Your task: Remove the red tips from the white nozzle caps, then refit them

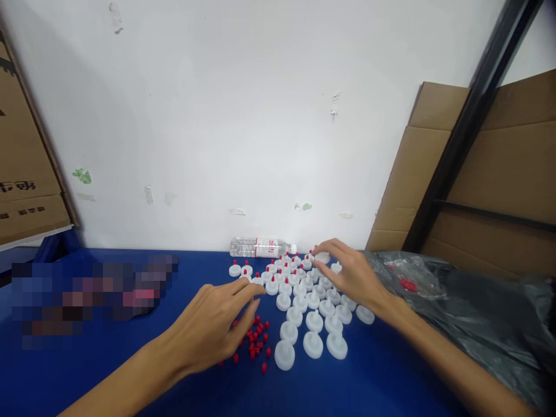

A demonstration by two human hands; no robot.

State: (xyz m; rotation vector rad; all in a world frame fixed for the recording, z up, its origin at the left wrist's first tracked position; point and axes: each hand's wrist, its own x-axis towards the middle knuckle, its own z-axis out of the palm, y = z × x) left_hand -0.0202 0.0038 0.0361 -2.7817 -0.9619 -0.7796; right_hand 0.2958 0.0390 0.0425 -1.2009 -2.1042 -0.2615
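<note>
The right hand (353,275) pinches a far cap (322,257) at the back of the white caps (313,344), which stand in rows on the blue table (108,370). The left hand (212,330), fingers loosely together, rests over the loose red tips (257,339) (whether it grips one cannot be told). The back rows already carry red tips and the nearer rows stand bare, so the work looks roughly half done.

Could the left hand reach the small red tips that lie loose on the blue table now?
Most likely yes. The left hand hovers right over the pile of red tips, partly covering it, and nothing stands between them; the white caps lie further right.
</note>
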